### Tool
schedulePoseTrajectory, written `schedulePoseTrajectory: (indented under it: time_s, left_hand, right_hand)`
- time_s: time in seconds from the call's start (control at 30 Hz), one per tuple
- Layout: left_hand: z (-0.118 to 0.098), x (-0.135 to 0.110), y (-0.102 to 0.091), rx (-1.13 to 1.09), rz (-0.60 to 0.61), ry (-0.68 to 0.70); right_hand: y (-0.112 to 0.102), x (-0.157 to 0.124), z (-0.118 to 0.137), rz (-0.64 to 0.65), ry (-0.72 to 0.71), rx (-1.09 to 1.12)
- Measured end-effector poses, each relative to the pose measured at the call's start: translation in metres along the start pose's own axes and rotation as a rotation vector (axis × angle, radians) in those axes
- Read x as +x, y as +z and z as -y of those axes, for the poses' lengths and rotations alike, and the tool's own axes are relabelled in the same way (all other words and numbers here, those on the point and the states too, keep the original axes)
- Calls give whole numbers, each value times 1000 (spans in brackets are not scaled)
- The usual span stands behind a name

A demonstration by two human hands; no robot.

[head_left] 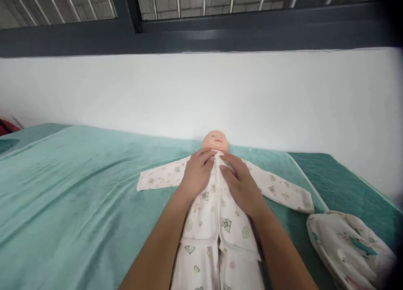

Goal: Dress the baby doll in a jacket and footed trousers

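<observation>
A baby doll point(215, 140) lies on its back on a teal blanket point(78, 189), head toward the wall. It wears a white printed sleepsuit point(217, 223) with both sleeves spread out sideways. My left hand point(197, 171) rests on the doll's upper chest, its fingers curled at the collar. My right hand point(241, 181) lies on the other side of the chest, fingertips pressed together at the front opening of the suit. Both hands pinch the fabric near the neck.
A folded white printed garment point(349, 248) lies on the blanket at the lower right. A white wall point(201, 92) runs just behind the doll's head, with a dark window frame point(201, 34) above. The blanket stretches wide to the left.
</observation>
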State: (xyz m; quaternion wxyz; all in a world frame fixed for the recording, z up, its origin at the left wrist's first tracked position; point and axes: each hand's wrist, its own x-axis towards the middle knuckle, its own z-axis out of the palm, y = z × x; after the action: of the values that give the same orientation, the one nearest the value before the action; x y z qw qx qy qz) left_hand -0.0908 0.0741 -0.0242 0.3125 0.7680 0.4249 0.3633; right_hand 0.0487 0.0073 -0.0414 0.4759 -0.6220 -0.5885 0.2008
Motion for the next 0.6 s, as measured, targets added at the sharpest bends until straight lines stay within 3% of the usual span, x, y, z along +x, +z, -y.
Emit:
schedulePoseTrajectory:
  time_s: [0.1,0.27,0.6]
  left_hand:
    - [-2,0,-1,12,30,-7]
    - [-1,-1,2,34,-21,-49]
    - [3,-1,3,21,-16,36]
  right_hand:
    - [1,1,-1,12,-11,-26]
    - [2,2,-1,28,7,-62]
    - [3,0,1,63,-31,-128]
